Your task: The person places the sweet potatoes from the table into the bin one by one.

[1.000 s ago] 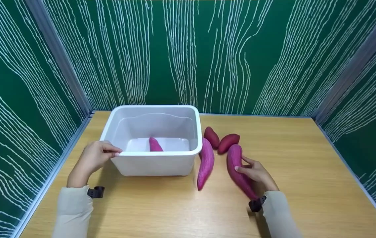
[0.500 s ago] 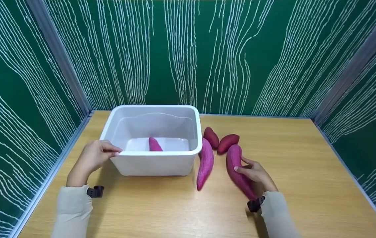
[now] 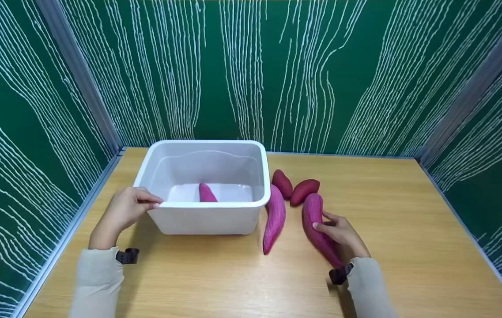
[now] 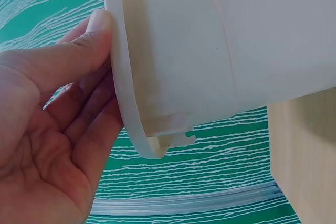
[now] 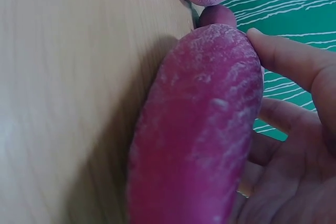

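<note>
My left hand (image 3: 128,213) pinches the rim of a white plastic bin (image 3: 206,220) at its front left corner. The left wrist view has the thumb (image 4: 97,38) against the rim, other fingers behind it. Inside the bin lies a pink sweet potato (image 3: 206,193), its lower part hidden by the front wall. To the right, my right hand (image 3: 344,233) holds a long magenta sweet potato (image 3: 315,225) lying on the table, thumb and fingers against its right side. Its near end is partly hidden behind the wrist camera. Close up, the right wrist view shows this sweet potato's (image 5: 194,129) whitish streaked skin.
Another long pink sweet potato (image 3: 275,221) lies beside the bin's right wall. Two shorter dark red ones (image 3: 282,184) rest behind, close together. Green panels (image 3: 356,79) with white wavy lines stand around the back and sides of the wooden table (image 3: 215,278).
</note>
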